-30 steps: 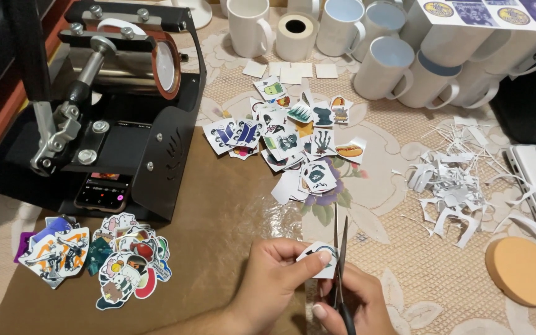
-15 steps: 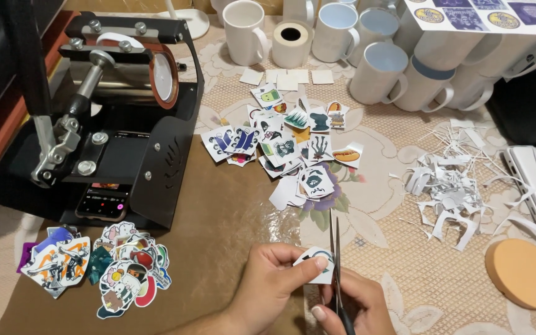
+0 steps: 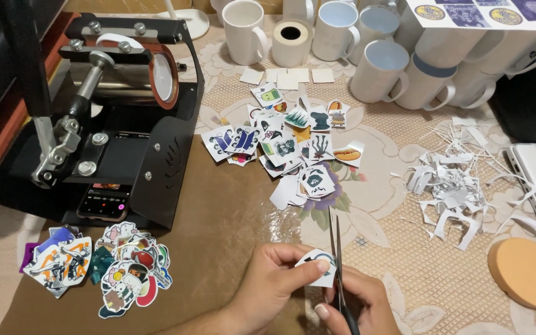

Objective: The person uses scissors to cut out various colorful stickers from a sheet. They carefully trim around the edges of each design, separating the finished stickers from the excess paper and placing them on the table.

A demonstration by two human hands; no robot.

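My left hand [image 3: 274, 285] pinches a small white paper cutout [image 3: 317, 268] with a dark curved print, near the table's front edge. My right hand [image 3: 358, 307] grips a pair of scissors [image 3: 336, 248]; the blades point away from me, nearly closed, along the cutout's right edge. A loose spread of printed picture cutouts [image 3: 286, 146] lies beyond the hands in the middle of the table. A second heap of trimmed cutouts [image 3: 103, 267] sits at the front left.
A black mug heat press [image 3: 107, 111] stands at the left, a phone [image 3: 103, 201] on its base. Several white mugs [image 3: 392, 68] and a tape roll [image 3: 291, 42] line the back. Paper scraps [image 3: 457, 183] lie at right, beside an orange round pad [image 3: 528, 273].
Both hands have stayed near the front edge. The cutout has turned a little between my left fingers, and the scissor blades have shifted slightly along its edge.
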